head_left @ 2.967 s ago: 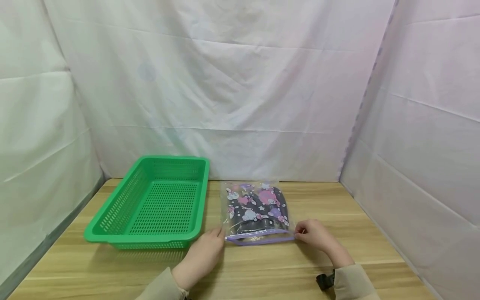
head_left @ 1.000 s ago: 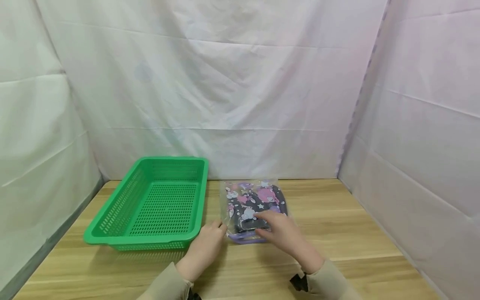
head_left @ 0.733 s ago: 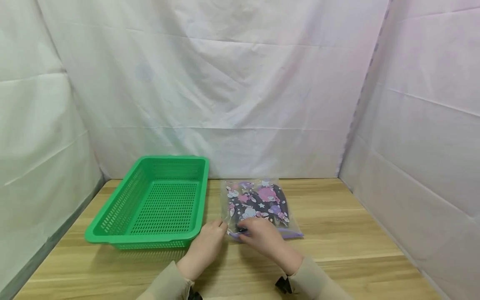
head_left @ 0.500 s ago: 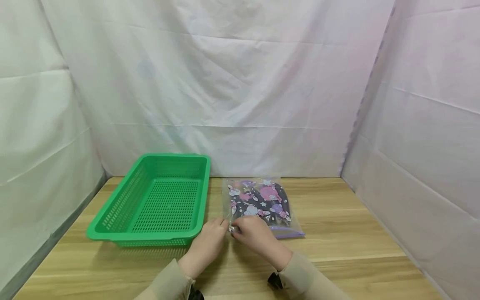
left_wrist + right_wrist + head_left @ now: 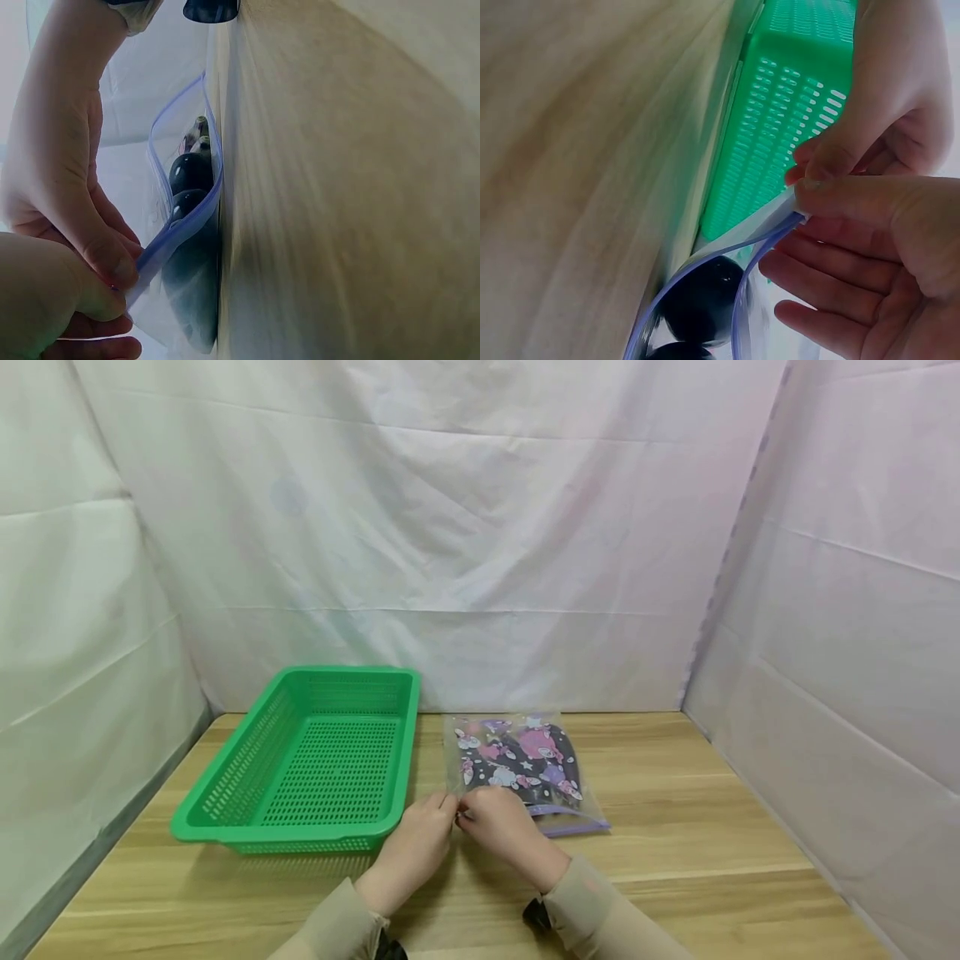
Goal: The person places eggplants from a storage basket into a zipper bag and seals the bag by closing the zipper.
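Note:
A clear zip bag (image 5: 517, 758) printed with pink, white and purple figures lies on the wooden table, its purple-edged mouth towards me. Dark, glossy eggplants (image 5: 190, 174) show inside through the gaping mouth in the left wrist view. My left hand (image 5: 418, 842) pinches the bag's near left corner. Right beside it, my right hand (image 5: 504, 828) pinches the same corner between thumb and forefinger, its other fingers loosely bent in the right wrist view. A small pale zip slider (image 5: 804, 217) shows partly under the right thumb. The fingertips hide most of that corner in the head view.
A green perforated plastic basket (image 5: 408, 760) stands on the table left of the bag, close to my left hand. White cloth (image 5: 480, 527) hangs behind the table and along both sides. Bare wood (image 5: 690, 827) lies to the right of the bag.
My right hand has let go of the bag's right corner and moved left across its mouth to the left corner, where it now pinches. The left hand has stayed there.

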